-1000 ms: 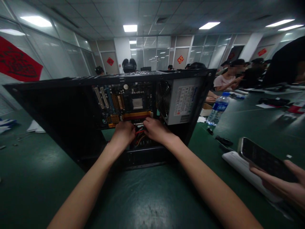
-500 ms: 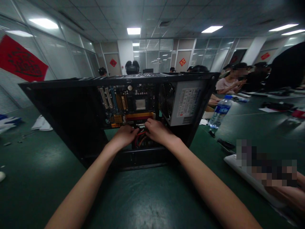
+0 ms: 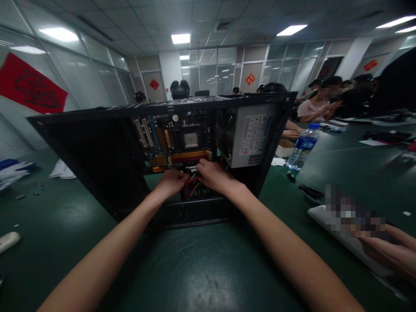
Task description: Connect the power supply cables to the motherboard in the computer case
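A black computer case [image 3: 78,162] stands with its open side towards me. Inside are a motherboard [image 3: 191,139] and, at the right, a silver power supply [image 3: 255,134] with a fan. Both my hands reach to the motherboard's lower edge, close together. My left hand [image 3: 170,181] is closed in a pinch on a bundle of red, black and yellow power cables [image 3: 192,187]. Against the same cables, just under the red and yellow memory slots [image 3: 191,157], my right hand [image 3: 212,174] has its fingers curled shut. The exact cable ends are hidden by my fingers.
A water bottle [image 3: 303,146] stands on the green table [image 3: 201,260] right of the case. Beyond it is a small cardboard box [image 3: 285,148]. At the right, another person's arms [image 3: 390,251] rest by a pale object. White gloves [image 3: 62,169] lie at the left.
My view has shifted slightly. Both hands stay at the cables, the left with its fingertips a little more pinched together. The other person's hands at the right have moved slightly.
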`<state>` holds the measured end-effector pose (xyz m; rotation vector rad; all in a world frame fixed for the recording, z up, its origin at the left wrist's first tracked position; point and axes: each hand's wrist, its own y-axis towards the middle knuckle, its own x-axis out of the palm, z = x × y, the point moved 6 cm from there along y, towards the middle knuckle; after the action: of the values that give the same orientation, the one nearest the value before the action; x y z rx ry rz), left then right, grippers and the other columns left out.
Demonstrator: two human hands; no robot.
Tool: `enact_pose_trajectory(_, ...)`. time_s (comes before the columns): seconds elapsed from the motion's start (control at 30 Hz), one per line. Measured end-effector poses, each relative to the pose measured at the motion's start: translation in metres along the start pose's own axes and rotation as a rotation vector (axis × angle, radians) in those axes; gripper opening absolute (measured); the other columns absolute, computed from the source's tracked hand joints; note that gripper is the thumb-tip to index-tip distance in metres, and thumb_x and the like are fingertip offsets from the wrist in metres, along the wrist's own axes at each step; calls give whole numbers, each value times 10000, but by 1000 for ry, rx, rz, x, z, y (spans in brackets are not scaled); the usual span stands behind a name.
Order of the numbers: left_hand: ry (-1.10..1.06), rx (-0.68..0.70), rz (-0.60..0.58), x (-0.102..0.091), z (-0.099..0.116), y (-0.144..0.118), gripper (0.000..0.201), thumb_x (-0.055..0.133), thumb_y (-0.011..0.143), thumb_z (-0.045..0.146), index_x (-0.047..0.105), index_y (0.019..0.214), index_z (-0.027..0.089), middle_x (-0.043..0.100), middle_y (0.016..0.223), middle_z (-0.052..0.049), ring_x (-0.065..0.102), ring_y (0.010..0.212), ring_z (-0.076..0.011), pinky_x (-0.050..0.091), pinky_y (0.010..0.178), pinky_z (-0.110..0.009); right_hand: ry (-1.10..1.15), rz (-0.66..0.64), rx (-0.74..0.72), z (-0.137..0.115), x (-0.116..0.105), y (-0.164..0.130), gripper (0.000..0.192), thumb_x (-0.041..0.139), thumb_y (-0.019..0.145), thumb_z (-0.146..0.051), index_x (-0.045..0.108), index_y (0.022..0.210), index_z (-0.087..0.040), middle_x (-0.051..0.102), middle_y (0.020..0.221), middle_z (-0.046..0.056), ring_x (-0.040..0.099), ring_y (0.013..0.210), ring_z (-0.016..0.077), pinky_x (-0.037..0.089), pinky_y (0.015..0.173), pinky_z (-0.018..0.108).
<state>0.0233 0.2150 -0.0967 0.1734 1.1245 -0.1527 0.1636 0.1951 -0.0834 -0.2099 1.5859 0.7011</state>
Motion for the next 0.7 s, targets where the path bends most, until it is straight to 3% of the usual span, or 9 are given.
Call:
enact_pose_trajectory(0.5,38,28,101,2,3,3,358,519,931,302,778,733,155,678,631,-48,582,612,-170,364,607,-277,-26,3,23,-4,-1,-2,185,536,949,-121,641,1100,-105,596,1162,118,642,993,211,444,771,277)
enact_pose_trajectory(0.7,79,40,93,2,-1,-1,335,510,918,322,789,776,202,735,736,-65,641,693,-196,364,612,-285,-78,-1,-69,-4,4,6,191,507,976,-123,637,1112,-93,588,1155,131,623,1018,206,439,805,276)
